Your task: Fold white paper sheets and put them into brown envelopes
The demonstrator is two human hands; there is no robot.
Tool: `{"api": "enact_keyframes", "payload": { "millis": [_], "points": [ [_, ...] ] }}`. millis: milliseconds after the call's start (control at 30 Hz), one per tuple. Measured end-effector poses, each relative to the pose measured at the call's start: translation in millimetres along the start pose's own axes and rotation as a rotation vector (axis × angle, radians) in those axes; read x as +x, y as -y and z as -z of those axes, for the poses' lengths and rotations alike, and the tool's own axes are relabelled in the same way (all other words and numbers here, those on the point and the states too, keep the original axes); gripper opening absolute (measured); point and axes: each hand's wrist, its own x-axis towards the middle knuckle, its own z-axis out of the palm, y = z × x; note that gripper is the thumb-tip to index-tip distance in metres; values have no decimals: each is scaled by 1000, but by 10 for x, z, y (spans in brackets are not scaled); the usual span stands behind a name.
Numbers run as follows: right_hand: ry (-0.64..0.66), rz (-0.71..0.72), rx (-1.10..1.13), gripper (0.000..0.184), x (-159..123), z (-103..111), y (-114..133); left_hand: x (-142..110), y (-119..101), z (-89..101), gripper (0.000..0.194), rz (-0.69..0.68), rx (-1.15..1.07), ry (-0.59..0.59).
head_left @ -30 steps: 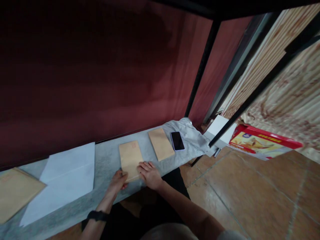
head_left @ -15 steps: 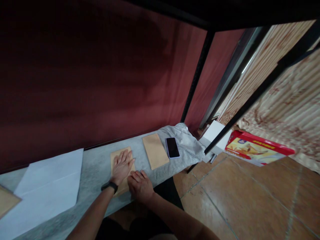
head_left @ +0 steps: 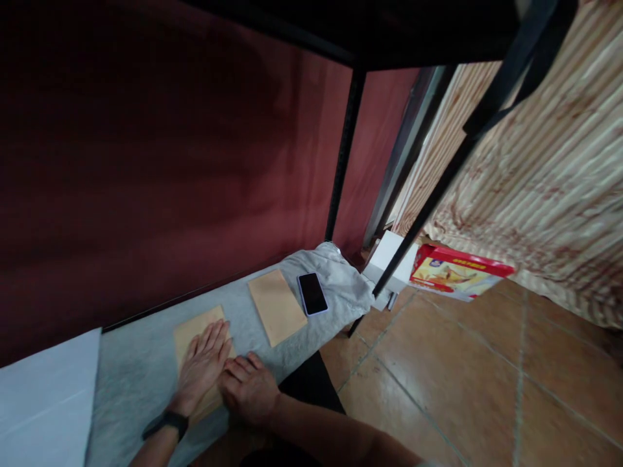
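Note:
A flat brown paper envelope (head_left: 199,321) lies on the grey cloth-covered bench in front of me. My left hand (head_left: 203,363), with a dark band on its wrist, rests flat on it, fingers stretched out. Along the envelope's right edge, my right hand (head_left: 250,387) is closed with fingers curled over the paper; its thumb side is hidden. A second brown paper envelope (head_left: 277,308) lies flat to the right of both hands, touched by neither. Just beyond that is a phone (head_left: 313,293) with a dark screen and a pale case.
Large white sheets (head_left: 46,395) lie on the bench (head_left: 129,370) at left. A dark red panel (head_left: 170,194) rises behind it. Black frame posts (head_left: 344,155) stand at the right end. Past them are a white box (head_left: 389,259), a red and yellow carton (head_left: 457,272) and tiled floor.
My view has turned to the right, so the bench and its contents appear farther left. The brown piece at far left is out of view. Both hands stay at the same envelope.

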Motion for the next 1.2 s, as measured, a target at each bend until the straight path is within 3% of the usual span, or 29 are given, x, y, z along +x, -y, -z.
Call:
{"api": "enact_keyframes", "payload": {
  "millis": [233,400,600,733,933,1200],
  "points": [
    [0,18,-75,29,-35,-57,-41,-221,161,-193,69,-110,-13,-25],
    [-17,-9,-45,29,-76,-158,-64,-618,268,-360,65,-190,-112,-76],
    [73,-108,27,23,13,-78,-91,-1119,145,-154,56,-307,-99,-108],
    [80,-73,107,28,233,-38,-101,-1173,36,-34,56,-255,-73,-137],
    [210,0,89,41,613,-215,-145,-1171,-1,-6,56,-308,50,-271],
    [272,-188,103,54,1045,-383,-358,-1179,-73,117,54,-249,32,-198]
  ]
}}
